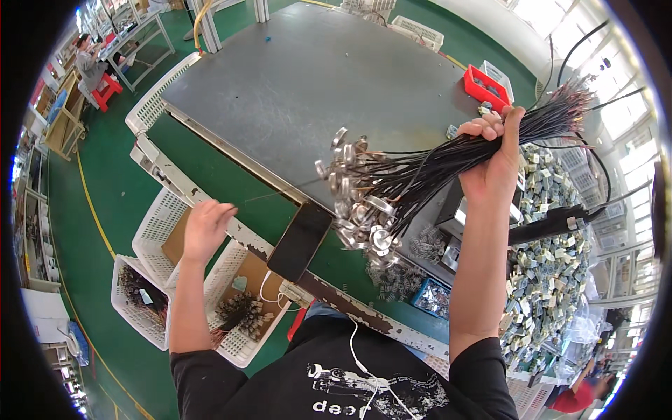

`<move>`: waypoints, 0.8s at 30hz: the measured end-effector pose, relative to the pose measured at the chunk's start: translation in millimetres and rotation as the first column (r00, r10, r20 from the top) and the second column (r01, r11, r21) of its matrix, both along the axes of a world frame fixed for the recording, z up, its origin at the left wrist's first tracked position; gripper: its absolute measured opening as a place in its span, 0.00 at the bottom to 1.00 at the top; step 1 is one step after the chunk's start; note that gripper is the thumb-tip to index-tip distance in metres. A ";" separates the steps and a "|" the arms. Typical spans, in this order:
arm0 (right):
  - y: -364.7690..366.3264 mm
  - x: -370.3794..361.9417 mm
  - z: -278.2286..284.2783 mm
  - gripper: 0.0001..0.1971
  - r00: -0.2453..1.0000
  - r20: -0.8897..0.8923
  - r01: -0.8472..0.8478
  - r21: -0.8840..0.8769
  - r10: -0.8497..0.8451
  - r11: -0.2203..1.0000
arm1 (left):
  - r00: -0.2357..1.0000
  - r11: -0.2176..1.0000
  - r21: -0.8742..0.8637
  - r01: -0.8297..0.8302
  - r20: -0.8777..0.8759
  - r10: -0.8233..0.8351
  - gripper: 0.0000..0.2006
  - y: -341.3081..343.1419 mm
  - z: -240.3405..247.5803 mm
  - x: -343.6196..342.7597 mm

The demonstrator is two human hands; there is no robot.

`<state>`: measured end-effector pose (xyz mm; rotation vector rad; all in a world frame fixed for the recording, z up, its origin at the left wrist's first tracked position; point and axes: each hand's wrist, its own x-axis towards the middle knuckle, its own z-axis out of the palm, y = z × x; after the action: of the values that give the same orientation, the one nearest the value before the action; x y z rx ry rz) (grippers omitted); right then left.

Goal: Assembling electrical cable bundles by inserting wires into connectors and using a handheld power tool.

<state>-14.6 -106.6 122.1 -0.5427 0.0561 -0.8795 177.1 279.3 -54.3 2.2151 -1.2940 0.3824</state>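
My right hand [493, 150] is wrapped round the middle of a thick bundle of black wires [434, 168], held up over the table's right side. Round silvery metal caps [360, 203] hang in a cluster at the bundle's left end. Its other end fans out in bare, coppery tips [570, 101] beyond my hand. My left hand [208, 227] is closed in a pinch over the table's near left edge. A thin dark strand [280, 190] stretches between its fingertips and the caps. A black phone [301, 240] lies on the near ledge between my hands.
A grey metal table [280, 84] spreads ahead. White plastic baskets [157, 227] with more wired caps stand low at left. At right lie a large heap of small pale parts [549, 280], a red bin [486, 87] and a blue tray [432, 297]. A person [91, 63] sits far left.
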 end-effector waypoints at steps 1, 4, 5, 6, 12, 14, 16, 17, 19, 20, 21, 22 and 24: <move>-6.2 1.0 -1.2 0.11 1.000 0.004 0.001 0.002 -0.001 1.000 | 0.992 0.992 0.015 -0.125 0.026 0.125 0.06 24.6 -18.0 8.9; -24.8 0.9 -5.9 0.11 0.999 0.023 -0.020 -0.103 0.023 0.994 | 0.941 0.940 0.087 -0.329 0.117 0.319 0.05 105.6 -53.3 22.6; -27.6 5.0 -8.3 0.11 1.000 -0.024 0.017 -0.128 -0.020 0.992 | 0.911 0.913 0.086 -0.399 0.150 0.384 0.04 128.6 -61.0 23.0; -29.3 8.1 -9.4 0.11 0.996 -0.069 0.054 -0.155 -0.065 0.986 | 0.912 0.914 0.089 -0.396 0.154 0.380 0.04 145.4 -68.6 22.1; 4.5 45.6 -29.7 0.12 0.921 -0.253 0.185 -0.382 -0.295 0.905 | 0.853 0.853 0.046 -0.520 -0.026 0.522 0.06 148.1 -86.5 17.9; 6.7 56.7 -49.3 0.15 0.866 -0.350 0.115 -0.557 -0.357 0.823 | 0.762 0.839 -0.042 -0.543 -0.445 0.471 0.08 111.5 -75.0 7.6; 10.3 59.8 -64.7 0.19 0.753 -0.485 0.005 -0.671 -0.444 0.741 | 0.631 0.850 0.047 -0.524 -0.648 0.425 0.11 46.7 -32.0 -15.2; 14.4 65.9 -68.9 0.20 0.756 -0.507 -0.028 -0.657 -0.414 0.754 | 0.695 0.890 -0.019 -0.456 -0.633 0.343 0.11 28.5 -27.7 -22.7; 16.5 70.2 -65.8 0.20 0.751 -0.522 -0.077 -0.677 -0.404 0.732 | 0.690 0.914 -0.180 -0.363 -0.712 0.134 0.11 -21.6 -13.6 -39.0; 19.3 70.9 -65.7 0.20 0.753 -0.524 -0.084 -0.675 -0.397 0.733 | 0.619 0.894 -0.269 -0.358 -0.785 0.012 0.11 -48.5 1.0 -48.3; 19.7 72.5 -66.9 0.20 0.767 -0.516 -0.072 -0.660 -0.381 0.748 | 0.585 0.900 -0.294 -0.323 -0.809 -0.054 0.12 -73.1 3.1 -50.7; 19.5 75.1 -65.1 0.21 0.787 -0.501 -0.060 -0.643 -0.360 0.764 | 0.553 0.901 -0.321 -0.292 -0.825 -0.115 0.12 -95.2 9.0 -51.8; 20.0 76.0 -66.2 0.21 0.801 -0.495 -0.060 -0.628 -0.338 0.776 | 0.531 0.938 -0.268 -0.217 -0.839 -0.117 0.14 -135.5 23.0 -55.3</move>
<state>61.4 -86.6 55.9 -1.4556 0.3934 -0.8449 121.8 143.8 -31.2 1.7164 -0.5389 -0.4276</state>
